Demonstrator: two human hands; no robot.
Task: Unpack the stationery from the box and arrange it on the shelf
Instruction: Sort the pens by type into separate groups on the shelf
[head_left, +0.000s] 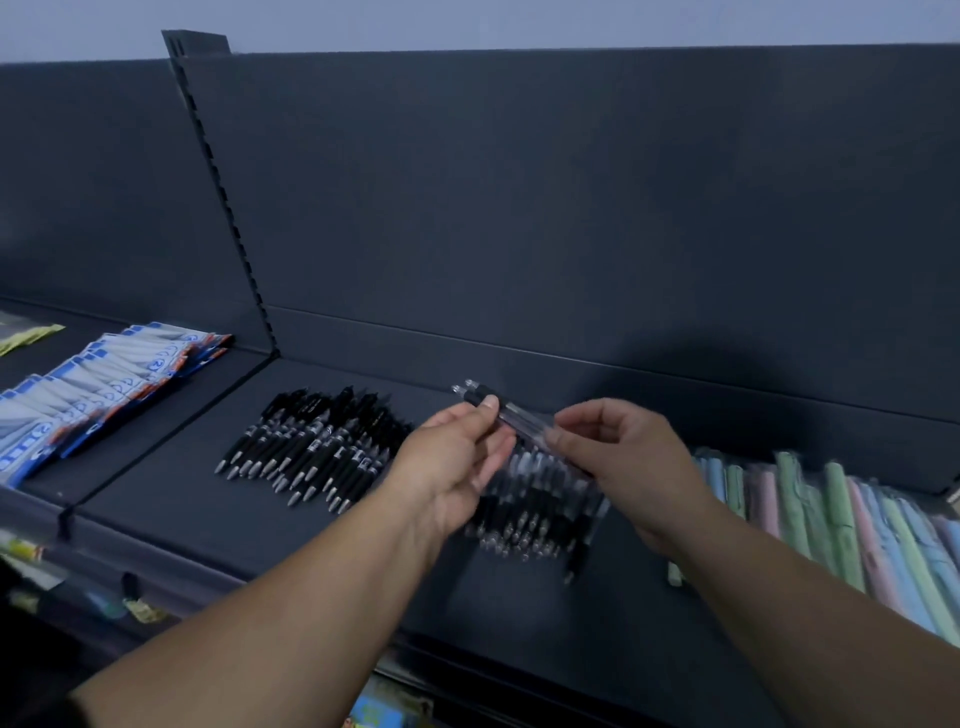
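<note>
Both hands hold a small bunch of clear-barrelled pens above the dark shelf. My left hand pinches the bunch near its black clip end, thumb on top. My right hand grips the other end with curled fingers. Directly under the hands lies a row of similar clear pens, partly hidden by my hands. A row of black pens lies to their left. No box is in view.
Pastel pens in wrappers lie at the right end of the shelf. Blue-and-white packets overlap in a row on the left section, behind a divider. The tall back panel rises behind. A lower shelf holds goods.
</note>
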